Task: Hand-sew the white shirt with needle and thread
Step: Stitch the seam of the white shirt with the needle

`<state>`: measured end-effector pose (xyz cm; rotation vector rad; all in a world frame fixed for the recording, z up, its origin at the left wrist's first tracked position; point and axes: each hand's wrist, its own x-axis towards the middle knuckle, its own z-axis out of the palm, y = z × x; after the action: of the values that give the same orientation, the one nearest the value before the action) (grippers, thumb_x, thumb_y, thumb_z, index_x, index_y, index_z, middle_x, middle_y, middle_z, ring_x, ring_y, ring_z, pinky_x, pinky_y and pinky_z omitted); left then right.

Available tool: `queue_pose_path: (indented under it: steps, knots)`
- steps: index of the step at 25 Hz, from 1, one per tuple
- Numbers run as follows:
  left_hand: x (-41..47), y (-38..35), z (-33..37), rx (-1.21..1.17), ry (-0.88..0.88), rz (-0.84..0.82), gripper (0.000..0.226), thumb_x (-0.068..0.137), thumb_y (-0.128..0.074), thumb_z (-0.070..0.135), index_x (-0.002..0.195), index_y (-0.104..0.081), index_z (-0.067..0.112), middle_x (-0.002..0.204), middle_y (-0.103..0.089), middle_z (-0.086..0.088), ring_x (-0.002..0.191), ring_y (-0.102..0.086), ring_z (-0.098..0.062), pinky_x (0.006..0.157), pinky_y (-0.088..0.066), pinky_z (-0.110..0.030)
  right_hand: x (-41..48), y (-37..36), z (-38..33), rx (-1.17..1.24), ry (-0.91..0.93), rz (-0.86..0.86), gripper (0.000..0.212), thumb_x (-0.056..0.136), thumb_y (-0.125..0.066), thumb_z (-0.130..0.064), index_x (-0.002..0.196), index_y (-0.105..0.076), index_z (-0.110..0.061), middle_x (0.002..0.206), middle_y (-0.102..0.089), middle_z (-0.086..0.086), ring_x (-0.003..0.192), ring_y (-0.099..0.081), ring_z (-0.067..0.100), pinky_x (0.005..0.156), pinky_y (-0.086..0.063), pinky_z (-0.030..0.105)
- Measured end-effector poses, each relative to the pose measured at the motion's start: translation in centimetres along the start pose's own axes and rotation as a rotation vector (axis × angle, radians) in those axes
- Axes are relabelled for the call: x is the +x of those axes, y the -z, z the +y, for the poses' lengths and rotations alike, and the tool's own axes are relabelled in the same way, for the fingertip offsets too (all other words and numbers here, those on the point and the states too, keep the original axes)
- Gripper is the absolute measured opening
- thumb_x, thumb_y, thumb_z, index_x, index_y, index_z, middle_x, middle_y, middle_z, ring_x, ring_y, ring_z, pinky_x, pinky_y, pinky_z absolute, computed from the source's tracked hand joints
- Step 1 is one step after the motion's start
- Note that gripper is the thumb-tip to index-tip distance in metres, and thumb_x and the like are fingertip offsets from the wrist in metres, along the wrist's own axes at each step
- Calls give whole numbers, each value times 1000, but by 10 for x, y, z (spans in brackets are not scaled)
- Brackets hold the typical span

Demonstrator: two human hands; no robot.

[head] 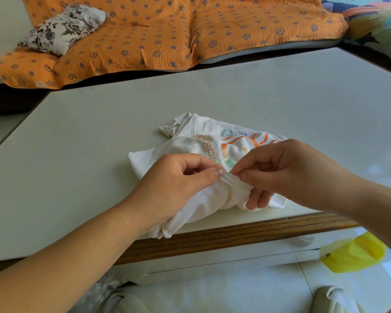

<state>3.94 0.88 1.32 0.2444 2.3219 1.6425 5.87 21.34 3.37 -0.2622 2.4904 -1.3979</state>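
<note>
Your fingers (209, 176) on the left hand (176, 186) are curled and pinch up a raised ridge of the white shirt (185, 152), with the thumb pressed along the top of the fold. The rest of the shirt lies bunched on the desk (88, 136) near its front edge, print showing, and a tail of cloth hangs over that edge below your left wrist.

Moving right, the pinched ridge runs roughly left to right between your two hands, and that is the line a stitch has to follow. At its right end, the thumb and forefinger of your right hand (298, 172) are closed tip to tip on the fold, almost meeting your left thumb (the needle and thread are too fine to make out, though the pinch looks like a needle grip). The lower right fingers curl under the cloth from below.

I judge you are mid-stitch. The working spot sits between the hands, nearer the right fingertips, so the pull would likely run rightward along the fold, away from the left hand. Hold the left pinch firm so the ridge does not collapse.

Farther right, a yellow bag (352, 256) lies on the floor.
</note>
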Motion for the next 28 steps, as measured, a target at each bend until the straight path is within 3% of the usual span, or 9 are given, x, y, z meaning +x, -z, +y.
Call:
queue_pose_path:
  steps: [7, 13, 18, 22, 28]
  knots:
    - [0, 0, 2, -105, 48, -39, 5, 80, -73, 25, 82, -77, 23, 82, -76, 8, 79, -69, 1, 67, -47, -10, 0, 0, 0, 33, 2, -12, 17, 91, -60, -14, 89, -72, -26, 65, -74, 4, 57, -70, 12, 61, -49, 13]
    - [0, 0, 3, -200, 82, -70, 19, 65, -74, 34, 79, -79, 22, 87, -77, 3, 87, -71, -6, 83, -48, -22, 0, -3, -2, 93, -4, -5, 16, 90, -62, -14, 86, -73, -25, 62, -73, 6, 52, -67, 12, 57, -49, 12]
    - [2, 0, 2, -263, 121, -81, 18, 63, -77, 32, 77, -78, 21, 82, -75, 3, 82, -70, -5, 80, -48, -21, 4, -7, 0, 248, -16, -11, 12, 87, -63, -9, 83, -73, -14, 65, -71, 15, 53, -68, 16, 51, -53, 20]
    - [2, 1, 0, -299, 143, -69, 21, 62, -78, 30, 79, -76, 18, 83, -75, 0, 83, -70, -8, 80, -48, -24, 7, -12, 2, 278, -72, 17, 9, 87, -65, -10, 87, -74, -11, 57, -68, 12, 45, -64, 13, 46, -52, 19]
    - [4, -3, -3, -330, 166, -75, 19, 65, -76, 24, 82, -75, 14, 81, -75, 0, 82, -70, -7, 75, -51, -18, 4, -14, 1, 272, -30, -11, 12, 94, -57, -6, 99, -64, -15, 72, -72, 19, 59, -71, 21, 58, -55, 21]
